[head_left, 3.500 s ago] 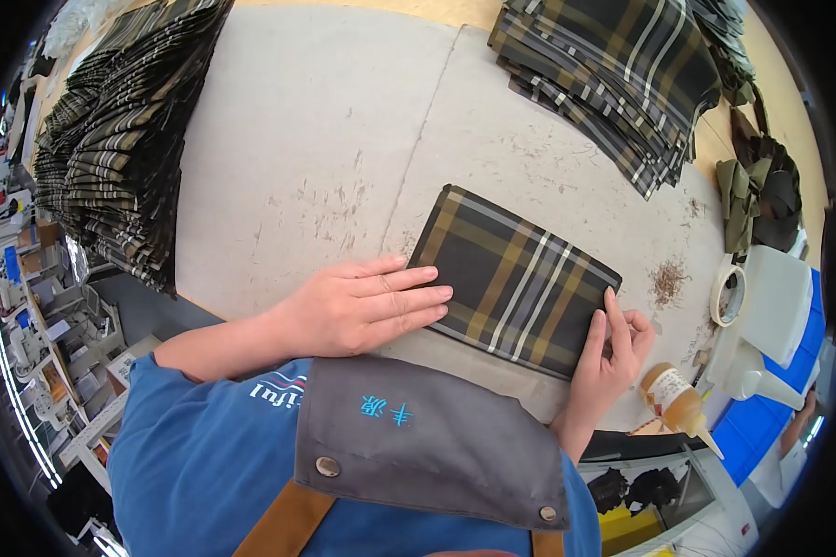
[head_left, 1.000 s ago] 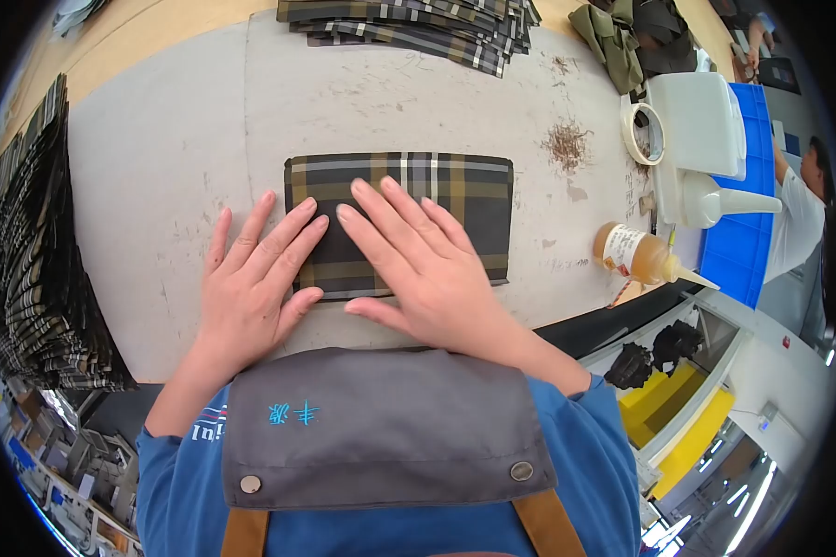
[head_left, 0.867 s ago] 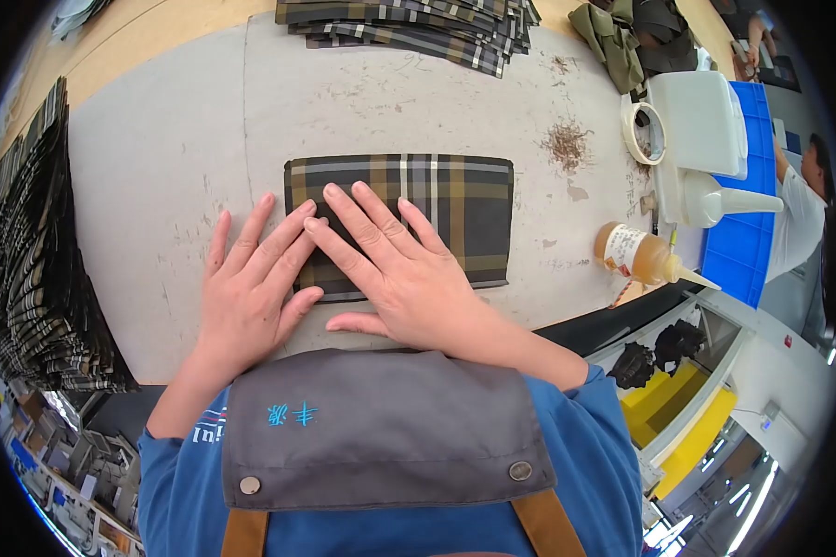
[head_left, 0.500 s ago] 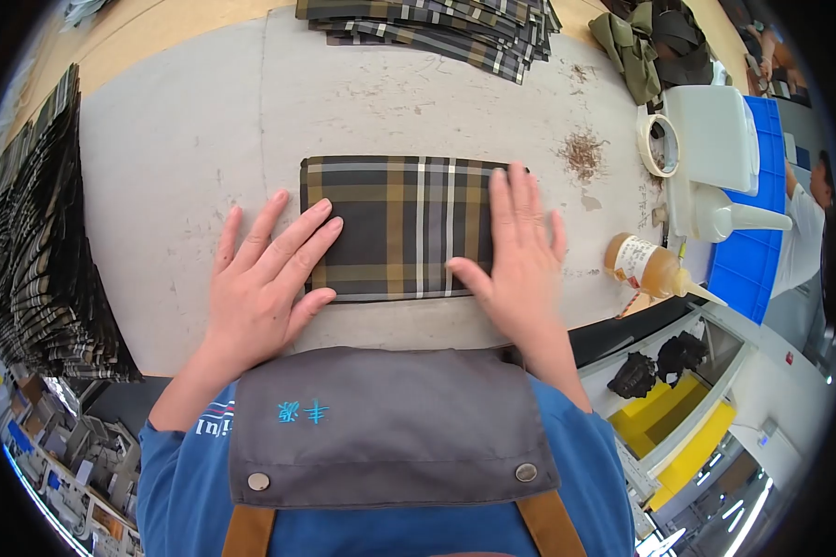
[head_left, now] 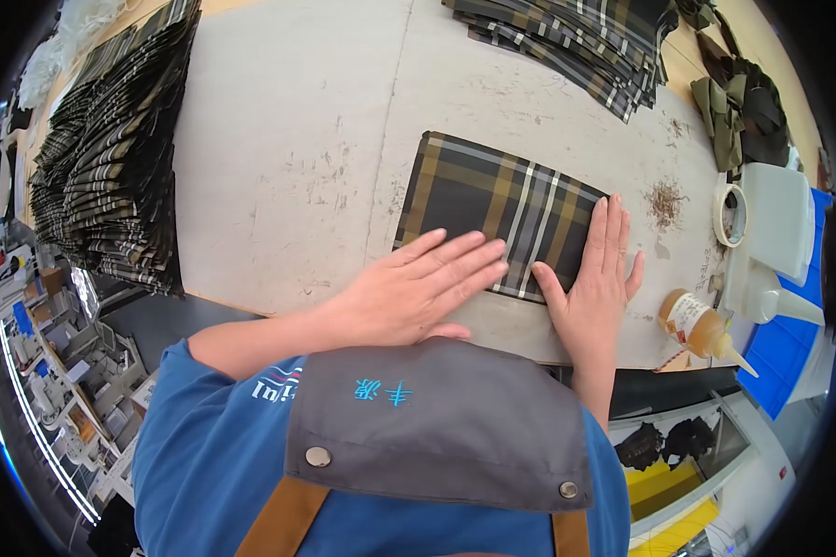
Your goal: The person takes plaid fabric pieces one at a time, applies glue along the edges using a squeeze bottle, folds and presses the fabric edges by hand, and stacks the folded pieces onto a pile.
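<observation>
Left hand (head_left: pixel 395 295), unclamped, overlies the near edge of crosswise plaid panel (head_left: pixel 469 197); right hand (head_left: pixel 593 299), flat, meets its right end.

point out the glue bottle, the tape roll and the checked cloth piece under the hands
glue bottle (head_left: pixel 687 317): head view, on its label
tape roll (head_left: pixel 719 215): head view, on the left side of its ring
checked cloth piece (head_left: pixel 464 191): head view, on its bare upper left part
</observation>
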The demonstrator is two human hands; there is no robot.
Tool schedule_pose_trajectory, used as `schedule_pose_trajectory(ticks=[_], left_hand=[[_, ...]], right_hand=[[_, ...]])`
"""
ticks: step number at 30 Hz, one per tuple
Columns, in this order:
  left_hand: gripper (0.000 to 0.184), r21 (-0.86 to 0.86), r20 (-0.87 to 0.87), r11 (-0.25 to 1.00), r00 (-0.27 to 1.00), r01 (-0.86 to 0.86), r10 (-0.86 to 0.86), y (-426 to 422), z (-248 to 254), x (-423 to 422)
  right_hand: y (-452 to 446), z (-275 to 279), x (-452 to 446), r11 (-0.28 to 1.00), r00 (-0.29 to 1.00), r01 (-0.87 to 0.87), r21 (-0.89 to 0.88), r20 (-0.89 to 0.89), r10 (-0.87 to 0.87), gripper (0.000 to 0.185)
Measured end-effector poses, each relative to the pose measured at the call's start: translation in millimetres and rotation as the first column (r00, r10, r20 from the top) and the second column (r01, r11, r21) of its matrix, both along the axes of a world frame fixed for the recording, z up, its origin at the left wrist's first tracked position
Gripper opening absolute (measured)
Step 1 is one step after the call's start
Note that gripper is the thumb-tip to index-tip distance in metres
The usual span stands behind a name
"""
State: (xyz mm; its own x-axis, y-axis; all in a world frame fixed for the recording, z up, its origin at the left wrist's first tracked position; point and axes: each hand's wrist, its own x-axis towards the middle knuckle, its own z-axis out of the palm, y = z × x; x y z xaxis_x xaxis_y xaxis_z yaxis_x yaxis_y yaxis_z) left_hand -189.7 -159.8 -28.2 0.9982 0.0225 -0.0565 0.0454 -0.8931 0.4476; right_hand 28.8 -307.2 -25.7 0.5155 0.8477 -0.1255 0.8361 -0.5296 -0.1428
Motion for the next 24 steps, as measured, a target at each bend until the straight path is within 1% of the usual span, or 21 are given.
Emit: schedule_pose_trajectory(ticks=[1,2,3,5,6,9,10,11,14,15,17,18,20,21,23,24], left_hand=[[0.083,-0.017,-0.044,0.997,0.996,-0.078,0.077,-2,2,-4],[0.085,0.005,-0.062,0.992,0.99,-0.123,0.123,-4,2,-8],[0.085,0.004,-0.062,0.993,0.991,-0.12,0.12,-6,3,-12],[0.083,0.065,-0.07,0.974,0.973,-0.217,0.221,-8,4,-18],[0.086,0.039,-0.072,0.974,0.971,-0.224,0.226,-8,3,-19],[0.09,0.039,-0.09,0.976,0.972,-0.216,0.219,-2,11,-15],[0.088,0.024,-0.049,0.975,0.974,-0.219,0.22,2,12,-9],[0.088,0.017,-0.043,0.978,0.977,-0.207,0.207,7,15,-2],[0.085,0.027,0.035,0.957,0.957,-0.288,0.287,22,21,29],[0.085,0.019,0.045,0.963,0.962,-0.269,0.268,24,17,36],[0.085,0.109,0.06,0.92,0.926,-0.377,0.373,28,8,43],[0.086,0.113,0.008,0.914,0.92,-0.389,0.391,28,2,44],[0.086,0.133,-0.009,0.913,0.921,-0.385,0.389,27,3,44],[0.086,0.153,-0.029,0.911,0.92,-0.383,0.392,27,3,44],[0.086,0.146,-0.037,0.918,0.926,-0.367,0.376,25,2,46],[0.084,0.164,-0.032,0.909,0.918,-0.384,0.394,24,1,46]], right_hand=[[1,1,0,1.0,1.0,0.004,0.0,-0.002,-0.004,0.107],[1,1,0,1.0,1.0,0.008,-0.001,-0.004,-0.008,0.107],[1,2,0,1.0,1.0,0.012,-0.003,-0.003,-0.012,0.107],[1,2,0,1.0,1.0,0.004,-0.006,0.009,-0.004,0.107],[1,1,-1,1.0,1.0,0.006,-0.007,0.01,-0.006,0.107],[1,1,0,1.0,0.999,0.012,-0.003,0.033,-0.012,0.106],[1,2,0,1.0,1.0,0.007,-0.01,0.025,-0.007,0.105],[1,3,0,1.0,1.0,0.002,-0.019,0.018,-0.002,0.105],[1,4,1,1.0,1.0,0.005,-0.018,0.019,-0.004,0.105],[0,4,1,1.0,1.0,-0.011,-0.007,0.005,0.011,0.106],[-1,2,2,1.0,1.0,0.006,-0.001,0.008,-0.006,0.107],[-2,1,3,1.0,1.0,-0.002,0.009,-0.012,0.002,0.107],[-3,0,4,0.998,0.998,-0.002,0.057,-0.06,0.005,0.108],[-1,3,2,0.998,0.999,0.01,0.055,-0.052,-0.008,0.108],[8,15,-5,0.995,0.993,-0.03,0.092,-0.112,0.04,0.108],[13,22,-10,0.978,0.961,-0.181,0.107,-0.194,0.199,0.105]])
